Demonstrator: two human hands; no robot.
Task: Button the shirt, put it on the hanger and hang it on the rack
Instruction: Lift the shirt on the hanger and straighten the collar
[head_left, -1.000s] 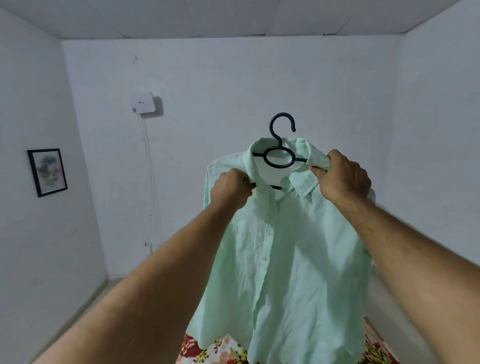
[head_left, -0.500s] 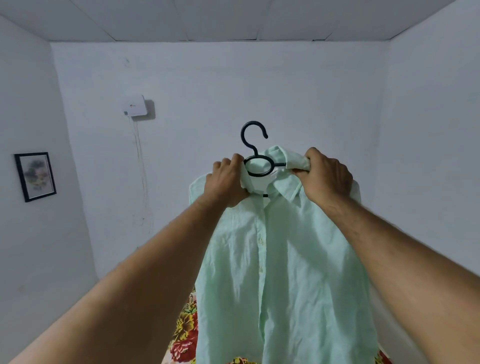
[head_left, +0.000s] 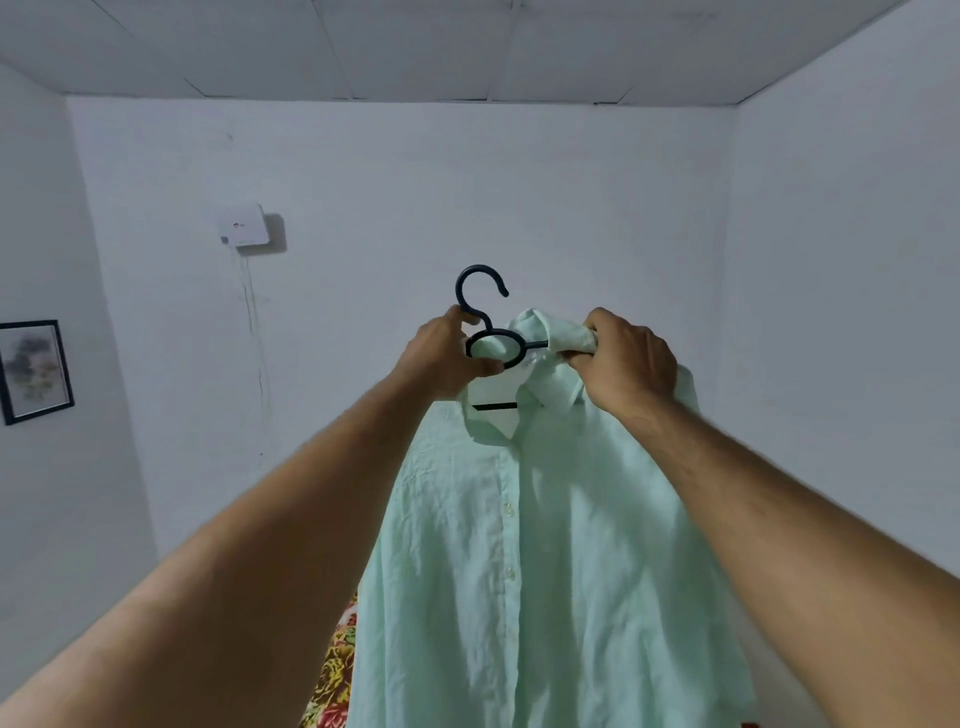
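Two grips | left hand (head_left: 441, 358) fingers (head_left: 458, 318) round hanger (head_left: 480, 269) | right hand (head_left: 631, 364) clutching shirt (head_left: 545, 545) | hem cropped

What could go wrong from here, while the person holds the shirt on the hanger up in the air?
1. The right hand bunches one side of the collar of the pale green fabric shirt, so that side may sit crooked on the black plastic hanger or slide off.
2. The hanger hangs on nothing: the left hand grips its neck and no rack is in view, so a loose grip could drop it onto the flowered cloth below.
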